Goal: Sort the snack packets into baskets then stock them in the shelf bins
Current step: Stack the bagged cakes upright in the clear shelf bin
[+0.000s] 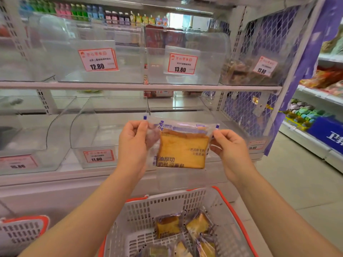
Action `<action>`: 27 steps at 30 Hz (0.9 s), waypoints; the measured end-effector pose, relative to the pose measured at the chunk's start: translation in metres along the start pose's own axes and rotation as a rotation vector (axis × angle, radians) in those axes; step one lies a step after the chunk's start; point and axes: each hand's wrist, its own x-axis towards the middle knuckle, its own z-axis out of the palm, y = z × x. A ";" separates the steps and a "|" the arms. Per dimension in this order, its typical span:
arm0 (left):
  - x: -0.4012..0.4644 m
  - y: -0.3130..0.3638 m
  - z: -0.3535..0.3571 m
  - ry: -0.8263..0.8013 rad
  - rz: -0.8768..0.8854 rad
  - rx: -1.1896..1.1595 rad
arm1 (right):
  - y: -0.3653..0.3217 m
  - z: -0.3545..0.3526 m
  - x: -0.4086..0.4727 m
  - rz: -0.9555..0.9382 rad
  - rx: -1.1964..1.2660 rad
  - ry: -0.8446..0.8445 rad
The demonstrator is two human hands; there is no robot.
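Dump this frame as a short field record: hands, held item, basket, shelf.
left hand: pinches the upper left corner of the clear toast-slice packet
right hand: pinches the packet's upper right corner
packet: held upright in front of the clear plastic shelf bins
basket: grey slotted basket with orange rim below, holding several similar packets
price tags: 12.80, 13.80, 11.80 readable

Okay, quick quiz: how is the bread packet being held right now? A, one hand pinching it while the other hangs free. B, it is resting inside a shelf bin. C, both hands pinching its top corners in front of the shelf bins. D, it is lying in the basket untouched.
C: the left hand and right hand each pinch a top corner of the bread packet, held up above the basket.
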 end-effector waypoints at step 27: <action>0.109 -0.050 -0.011 -0.306 -0.087 0.871 | 0.083 0.063 0.181 0.399 -0.592 -0.209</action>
